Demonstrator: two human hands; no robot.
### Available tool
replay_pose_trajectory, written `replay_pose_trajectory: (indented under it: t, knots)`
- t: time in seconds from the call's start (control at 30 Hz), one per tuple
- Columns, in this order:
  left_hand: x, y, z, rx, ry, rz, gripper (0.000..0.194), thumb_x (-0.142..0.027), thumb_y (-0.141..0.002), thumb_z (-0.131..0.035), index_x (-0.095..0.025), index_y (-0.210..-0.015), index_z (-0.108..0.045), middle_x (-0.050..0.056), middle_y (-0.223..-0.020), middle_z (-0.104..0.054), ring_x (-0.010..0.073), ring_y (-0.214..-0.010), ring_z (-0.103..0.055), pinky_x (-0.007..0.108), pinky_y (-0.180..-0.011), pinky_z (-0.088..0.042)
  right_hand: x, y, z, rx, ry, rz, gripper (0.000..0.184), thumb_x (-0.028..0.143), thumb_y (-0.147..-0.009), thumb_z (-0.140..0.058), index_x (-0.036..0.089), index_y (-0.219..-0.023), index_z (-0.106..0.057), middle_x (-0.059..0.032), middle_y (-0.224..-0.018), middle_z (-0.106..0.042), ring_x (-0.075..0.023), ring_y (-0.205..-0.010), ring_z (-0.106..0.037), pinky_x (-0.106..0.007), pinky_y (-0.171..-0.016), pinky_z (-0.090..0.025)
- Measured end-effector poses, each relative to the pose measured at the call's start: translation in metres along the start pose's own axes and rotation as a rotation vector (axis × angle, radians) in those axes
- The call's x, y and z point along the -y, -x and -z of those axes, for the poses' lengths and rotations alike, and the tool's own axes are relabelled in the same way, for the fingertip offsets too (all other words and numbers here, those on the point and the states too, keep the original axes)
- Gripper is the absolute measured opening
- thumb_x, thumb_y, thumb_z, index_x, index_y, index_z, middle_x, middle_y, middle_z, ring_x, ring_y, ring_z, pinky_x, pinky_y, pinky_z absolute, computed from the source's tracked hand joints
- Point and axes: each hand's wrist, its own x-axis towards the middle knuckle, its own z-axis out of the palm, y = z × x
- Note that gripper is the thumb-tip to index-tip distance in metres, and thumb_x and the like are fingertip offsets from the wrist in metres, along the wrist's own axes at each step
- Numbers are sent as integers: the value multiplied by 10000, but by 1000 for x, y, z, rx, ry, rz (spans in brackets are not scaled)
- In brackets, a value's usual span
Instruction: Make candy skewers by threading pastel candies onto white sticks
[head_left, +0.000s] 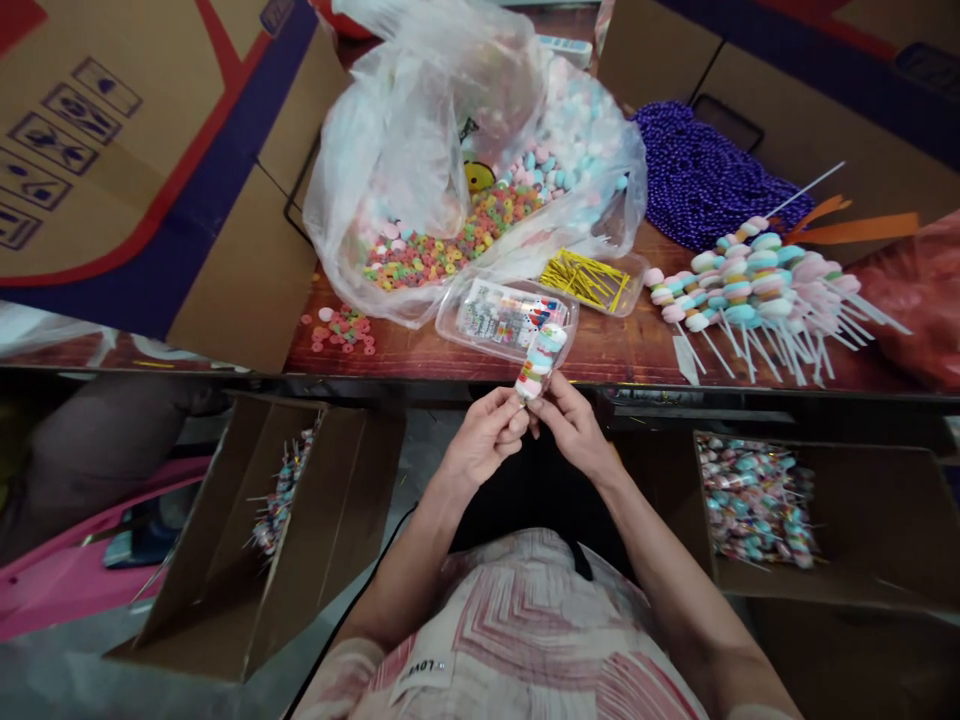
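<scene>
Just in front of the table edge, a candy skewer (541,362) of pastel marshmallows and coloured rings tilts up between my hands, seemingly in a clear printed wrapper. My left hand (491,430) pinches its lower end from the left. My right hand (574,425) closes on the same end from the right, and any small tie between the fingertips is too small to make out. Behind the skewer lies a clear tray (446,325) with printed clear bags (502,312). Beside it, a second tray (637,272) holds gold twist ties (581,280).
Large plastic bags (405,140) hold ring candies (457,240) and marshmallows (577,110). Loose rings (341,332) lie left; unwrapped skewers (750,280) and purple beads (705,170) right. Below, open cartons (300,520) (862,520) contain wrapped skewers. Tall boxes (225,230) flank the table.
</scene>
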Motion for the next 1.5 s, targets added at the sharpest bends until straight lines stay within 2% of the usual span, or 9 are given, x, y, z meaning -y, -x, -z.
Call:
replay_pose_trajectory:
  t: [0.3,0.4,0.5,0.6,0.77,0.97,1.27,1.4,1.5]
  knots:
    - [29,-2,-2,-274,-519,-541,184,-350,-866,-689,-185,-945,-716,3,-757,-650,108,-657,-558,214,-645,-457,-15,5,-10,-218,171,-40,51,261,-887,-555,249,-905,-510,46,-728,-510,-99,-520,-482,-235,-455,-434]
    - [29,-3,2,-236,-582,-548,169,-292,-844,-704,-185,-971,-736,37,-897,-710,136,-784,-615,234,-736,-484,-11,3,-6,-173,-43,-220,113,305,-834,-604,238,-895,-537,77,-659,-492,-62,-389,-368,-217,-343,-360]
    - [28,-9,4,-231,-478,-470,178,-329,-813,-732,-169,-890,-726,7,-707,-642,90,-591,-526,192,-547,-405,-10,5,-5,-174,-187,-299,190,371,-835,-629,231,-806,-504,91,-591,-484,-46,-345,-279,-213,-308,-299]
    - [25,-13,1,-226,-225,-327,299,-412,-725,-804,-155,-825,-688,-47,-588,-518,24,-430,-311,168,-408,-207,-13,12,-7,-282,50,-112,194,373,-913,-572,225,-795,-531,38,-668,-587,-74,-409,-432,-232,-386,-383]
    - [19,-13,-3,-211,-34,-174,406,-392,-597,-894,-152,-796,-634,-69,-587,-475,-5,-433,-258,135,-408,-176,-21,19,-2,-323,647,340,181,232,-958,-518,249,-972,-698,-81,-1034,-711,-214,-953,-679,-371,-837,-561]
    - [18,-5,-6,-159,35,-114,410,-354,-604,-905,-168,-780,-585,-84,-586,-447,2,-440,-292,124,-408,-187,-20,14,1,-264,853,498,208,188,-956,-514,243,-916,-710,-87,-941,-711,-215,-855,-654,-377,-806,-538]
    - [21,-4,-10,31,-49,-197,441,-529,-726,-811,-239,-1047,-726,43,-1055,-686,171,-950,-632,279,-815,-505,3,28,-8,-360,319,156,168,266,-935,-536,202,-782,-565,15,-713,-567,-123,-648,-532,-256,-627,-453]
    - [21,4,-11,95,-333,-409,500,-638,-866,-596,-180,-767,-771,97,-1092,-637,221,-1064,-584,320,-949,-456,24,38,3,-438,252,101,153,249,-914,-572,196,-772,-585,24,-704,-583,-116,-641,-529,-245,-625,-441]
    - [29,10,-13,-8,-434,-340,490,-600,-870,-621,-176,-660,-746,62,-878,-641,171,-899,-585,279,-871,-452,36,49,1,-439,379,212,181,227,-936,-551,194,-768,-610,4,-728,-608,-121,-665,-550,-258,-656,-447]
